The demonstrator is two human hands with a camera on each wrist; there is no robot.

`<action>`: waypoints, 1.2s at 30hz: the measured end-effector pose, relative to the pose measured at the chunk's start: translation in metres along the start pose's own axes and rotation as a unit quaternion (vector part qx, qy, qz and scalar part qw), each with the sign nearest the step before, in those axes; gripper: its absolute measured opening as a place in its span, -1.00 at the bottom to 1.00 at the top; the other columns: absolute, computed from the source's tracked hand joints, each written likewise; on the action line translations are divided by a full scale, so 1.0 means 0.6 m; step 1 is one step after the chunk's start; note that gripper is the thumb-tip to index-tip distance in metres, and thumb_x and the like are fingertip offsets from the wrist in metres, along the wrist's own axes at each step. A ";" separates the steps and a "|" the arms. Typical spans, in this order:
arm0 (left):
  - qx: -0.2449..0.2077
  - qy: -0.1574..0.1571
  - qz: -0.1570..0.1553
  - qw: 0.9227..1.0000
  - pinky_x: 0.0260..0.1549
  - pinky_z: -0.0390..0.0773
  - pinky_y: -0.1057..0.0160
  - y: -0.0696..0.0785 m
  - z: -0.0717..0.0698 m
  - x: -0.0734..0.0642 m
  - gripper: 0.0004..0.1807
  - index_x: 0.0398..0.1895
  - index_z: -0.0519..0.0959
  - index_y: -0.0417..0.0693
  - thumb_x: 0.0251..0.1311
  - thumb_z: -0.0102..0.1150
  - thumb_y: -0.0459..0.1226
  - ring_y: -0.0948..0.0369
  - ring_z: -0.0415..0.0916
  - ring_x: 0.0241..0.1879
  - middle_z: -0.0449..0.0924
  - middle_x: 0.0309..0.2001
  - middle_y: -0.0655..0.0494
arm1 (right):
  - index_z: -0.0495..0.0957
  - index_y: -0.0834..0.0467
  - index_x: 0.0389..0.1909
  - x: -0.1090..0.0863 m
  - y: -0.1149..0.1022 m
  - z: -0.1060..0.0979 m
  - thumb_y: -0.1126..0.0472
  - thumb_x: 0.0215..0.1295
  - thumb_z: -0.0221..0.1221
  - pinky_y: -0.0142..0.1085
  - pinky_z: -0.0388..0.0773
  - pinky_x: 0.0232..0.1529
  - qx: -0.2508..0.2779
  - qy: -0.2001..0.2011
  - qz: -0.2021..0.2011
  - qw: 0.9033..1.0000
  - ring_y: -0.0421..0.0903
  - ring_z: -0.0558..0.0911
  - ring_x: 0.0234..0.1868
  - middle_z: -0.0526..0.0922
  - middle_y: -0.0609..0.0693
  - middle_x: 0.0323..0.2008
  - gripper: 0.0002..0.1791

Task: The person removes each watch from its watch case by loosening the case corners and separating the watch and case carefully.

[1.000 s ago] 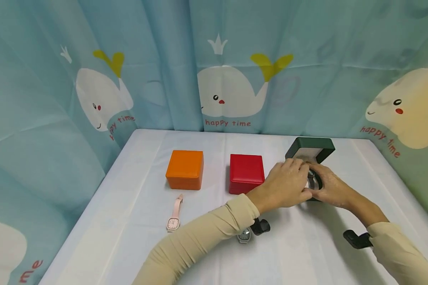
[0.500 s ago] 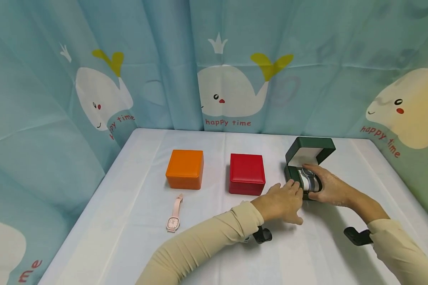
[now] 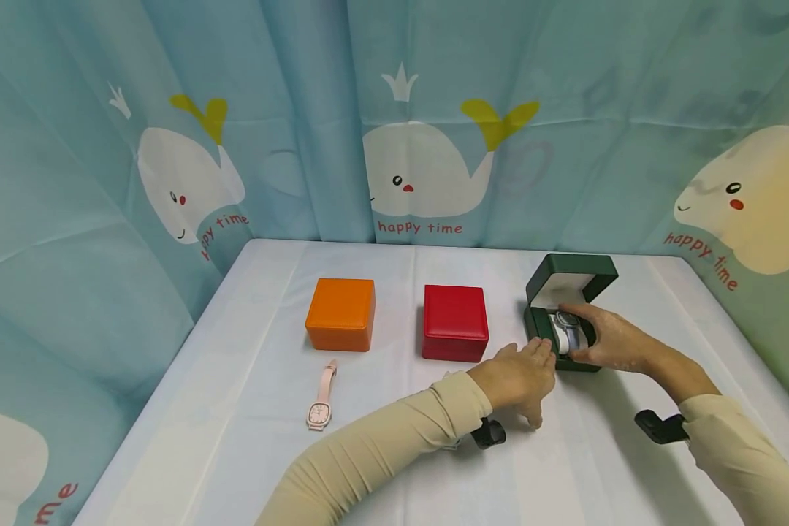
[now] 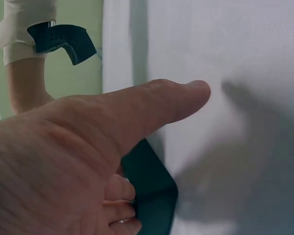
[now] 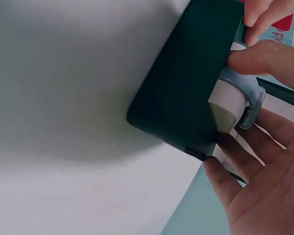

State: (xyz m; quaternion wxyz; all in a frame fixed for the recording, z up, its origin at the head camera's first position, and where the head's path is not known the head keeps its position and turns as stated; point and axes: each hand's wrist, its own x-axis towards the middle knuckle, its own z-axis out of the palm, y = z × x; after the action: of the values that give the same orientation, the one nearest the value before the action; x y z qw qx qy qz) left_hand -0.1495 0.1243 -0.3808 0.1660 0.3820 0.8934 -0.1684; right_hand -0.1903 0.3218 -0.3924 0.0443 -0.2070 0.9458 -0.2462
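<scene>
A green watch box stands with its lid raised at the table's right. Inside it is a watch with a grey-blue strap, wrapped round a white cushion. My right hand grips the watch and cushion between thumb and fingers, low in the box. In the right wrist view its little finger is right at the box's corner. My left hand lies against the box's left side with fingers straight, its thumb stretched out over the cloth.
A red box and an orange box, both with lids down, stand to the left. A pink watch lies before the orange one. Another watch is mostly hidden under my left sleeve. A printed curtain hangs behind.
My left hand has come off the watch and moved left and toward me, onto the box's side. My right hand has kept its hold; the watch and cushion have shifted slightly.
</scene>
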 end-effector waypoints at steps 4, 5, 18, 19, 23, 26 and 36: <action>0.007 -0.002 -0.002 1.000 0.42 0.05 0.24 0.002 -0.002 0.001 0.18 0.66 -0.05 0.13 0.10 0.25 0.39 0.29 -0.29 0.56 -0.23 0.63 0.22 | 0.36 0.48 0.27 0.003 0.001 -0.003 0.32 -0.13 0.53 0.06 0.51 -0.11 -0.003 -0.005 0.004 1.000 0.20 0.54 -0.08 0.53 0.42 0.07 -0.11; 0.009 -0.001 -0.002 1.000 0.42 0.06 0.24 0.002 -0.002 0.001 0.17 0.65 -0.04 0.14 0.10 0.24 0.39 0.29 -0.28 0.56 -0.22 0.62 0.22 | 0.36 0.46 0.27 0.003 0.000 -0.003 0.31 -0.13 0.53 0.04 0.52 -0.13 -0.004 -0.007 0.006 1.000 0.18 0.54 -0.09 0.54 0.41 0.06 -0.11; 0.009 0.015 0.005 1.000 0.41 0.09 0.22 0.000 -0.003 0.001 0.10 0.64 0.03 0.11 0.16 0.18 0.38 0.27 -0.20 0.56 -0.14 0.62 0.19 | 0.42 0.36 0.22 0.000 -0.004 -0.006 0.27 -0.09 0.55 0.06 0.52 -0.12 -0.024 0.007 0.000 1.000 0.16 0.58 -0.11 0.61 0.35 -0.01 -0.19; 0.010 0.015 0.006 1.000 0.42 0.09 0.22 0.000 -0.002 0.002 0.09 0.64 0.03 0.12 0.17 0.17 0.39 0.27 -0.20 0.56 -0.14 0.62 0.19 | 0.42 0.35 0.23 -0.001 -0.004 -0.007 0.27 -0.09 0.56 0.08 0.52 -0.11 -0.024 0.010 -0.002 1.000 0.17 0.58 -0.10 0.61 0.35 -0.01 -0.18; 0.011 0.017 0.005 1.000 0.42 0.08 0.22 0.000 -0.002 0.003 0.08 0.64 0.03 0.12 0.18 0.15 0.39 0.27 -0.19 0.56 -0.13 0.62 0.19 | 0.43 0.35 0.24 -0.004 -0.006 -0.007 0.28 -0.09 0.57 0.15 0.52 -0.06 -0.023 0.016 -0.001 1.000 0.21 0.59 -0.06 0.61 0.37 0.00 -0.17; 0.007 0.019 0.006 1.000 0.42 0.07 0.22 0.000 -0.001 0.003 0.08 0.64 0.04 0.11 0.18 0.15 0.39 0.27 -0.18 0.56 -0.12 0.62 0.19 | 0.42 0.36 0.25 -0.007 -0.009 -0.008 0.30 -0.09 0.57 0.22 0.51 0.00 -0.027 0.019 0.001 0.999 0.27 0.59 0.00 0.60 0.39 0.04 -0.16; -0.018 0.020 0.013 1.000 0.44 0.01 0.24 -0.005 0.002 0.004 0.01 0.63 0.06 0.13 0.26 0.04 0.39 0.27 -0.20 0.56 -0.14 0.61 0.22 | 0.47 0.32 0.19 -0.028 -0.007 -0.007 0.30 -0.20 0.63 0.31 0.45 0.04 -0.075 0.102 -0.074 0.989 0.39 0.54 0.12 0.59 0.36 0.10 -0.15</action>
State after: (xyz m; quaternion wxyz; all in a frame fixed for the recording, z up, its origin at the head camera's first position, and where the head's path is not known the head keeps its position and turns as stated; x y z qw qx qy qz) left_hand -0.1528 0.1233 -0.3826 0.1572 0.3940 0.8943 -0.1426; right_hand -0.1745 0.3273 -0.3869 -0.0861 -0.2528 0.9433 -0.1972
